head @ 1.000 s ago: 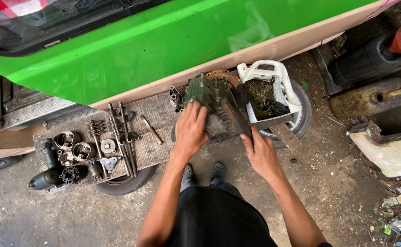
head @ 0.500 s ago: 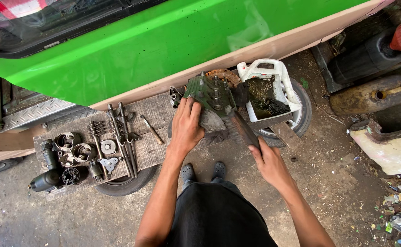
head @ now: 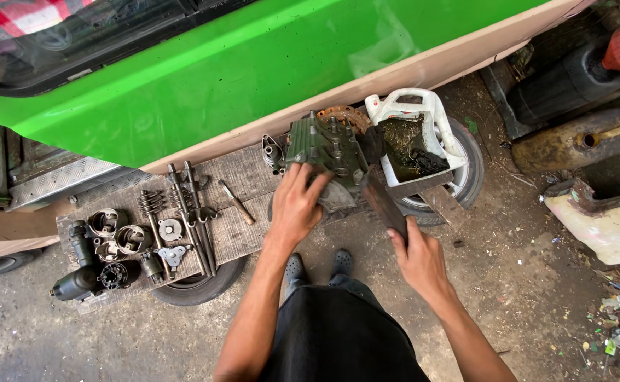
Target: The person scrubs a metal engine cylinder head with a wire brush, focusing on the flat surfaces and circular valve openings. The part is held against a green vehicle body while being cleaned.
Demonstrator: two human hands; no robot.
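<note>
The left hand [head: 297, 205] lies spread on the green engine block [head: 324, 152], on the wooden board [head: 242, 177]. The right hand [head: 416, 258] grips a flat brush [head: 384, 205], seemingly, its long axis pointing up-left toward the block.

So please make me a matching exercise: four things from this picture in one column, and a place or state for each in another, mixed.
Things:
1. left hand
2. right hand
3. white cut-open jug
4. pistons

Places or states:
a. at the left end of the wooden board
b. resting on the green engine block
c. holds dark oily liquid
d. gripping a dark flat tool

Pairs: 1-b, 2-d, 3-c, 4-a
</note>
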